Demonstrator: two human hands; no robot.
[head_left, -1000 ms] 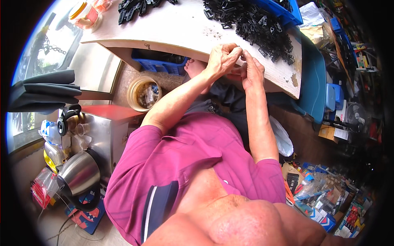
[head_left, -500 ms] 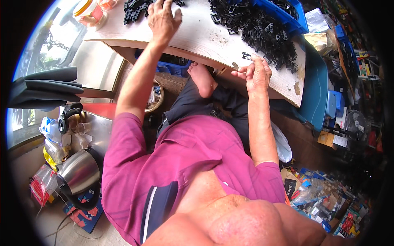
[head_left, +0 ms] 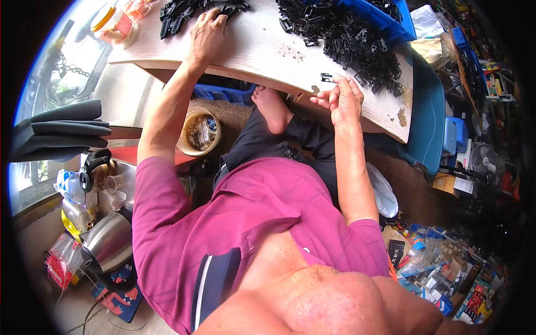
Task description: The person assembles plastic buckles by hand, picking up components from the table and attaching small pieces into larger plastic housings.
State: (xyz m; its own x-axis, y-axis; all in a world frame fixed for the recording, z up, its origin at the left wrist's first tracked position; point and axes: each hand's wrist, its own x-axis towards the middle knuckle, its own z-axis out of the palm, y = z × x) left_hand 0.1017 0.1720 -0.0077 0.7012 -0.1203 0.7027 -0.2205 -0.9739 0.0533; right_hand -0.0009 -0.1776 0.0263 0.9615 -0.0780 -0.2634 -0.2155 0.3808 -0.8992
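Resting on the white worktop (head_left: 254,50), my left hand (head_left: 206,38) has its fingers curled together beside a small heap of black plastic parts (head_left: 181,17). Whatever lies under those fingers is hidden. My right hand (head_left: 345,99) is raised at the worktop's front edge, its fingers bent in a pinch. A small black plastic part (head_left: 327,77) shows at its fingertips. Beyond that hand spreads a large pile of similar black plastic parts (head_left: 357,47), reaching back to a blue crate (head_left: 399,28).
An orange-lidded jar (head_left: 114,27) stands at the worktop's far left. Under the worktop are another blue crate (head_left: 223,95) and a round tub (head_left: 199,133). A steel kettle (head_left: 109,240) is at left. A teal bin (head_left: 427,117) adjoins the worktop's right end.
My left hand has drawn back slightly toward me and left, its spread fingers now closer together. The right hand keeps its pinch with the black part. The view has shifted a little.
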